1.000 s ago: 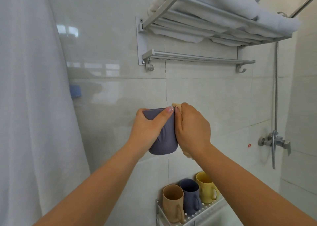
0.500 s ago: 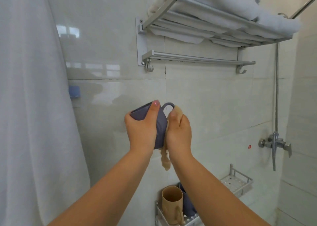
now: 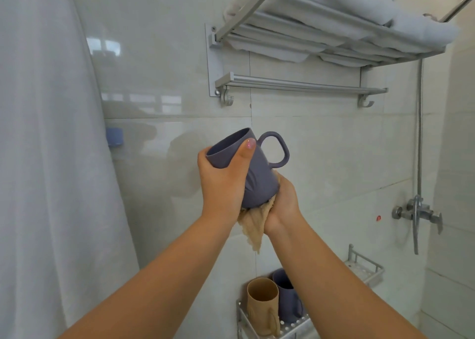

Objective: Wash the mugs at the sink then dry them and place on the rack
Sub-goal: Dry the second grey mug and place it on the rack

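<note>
while the purple mug (image 3: 253,170) is held up in mid-air in front of the tiled wall (image 3: 159,68), tilted with its mouth toward the upper left and its handle pointing right, the biggest risk is a drop. the left hand (image 3: 223,181) wraps the upper body of the mug, thumb laid across the near side just under the rim and the other fingers curled round the far side, so it has a real hold but only on a smooth, possibly wet surface. the right hand (image 3: 284,205) cups the base from the lower right with a beige cloth (image 3: 253,225) bunched between palm and mug; its fingers are hidden behind the mug and cloth, so i cannot tell exactly how tightly they close, only that they press the cloth to the bottom. if the cloth is rubbed hard against the base, the push could work the mug up and out of the left hand's grip. the loose tail of the cloth hangs down between the wrists and could slip free if the palm relaxes. low and near the right forearm, the metal rack (image 3: 241,318) already holds a tan mug (image 3: 262,302) and another purple mug (image 3: 285,300) standing touching each other; a falling mug would likely land on them or on the floor and chip. lowering this one into the rack later, its jutting handle may catch the rack's rail or knock the standing mugs.
</note>
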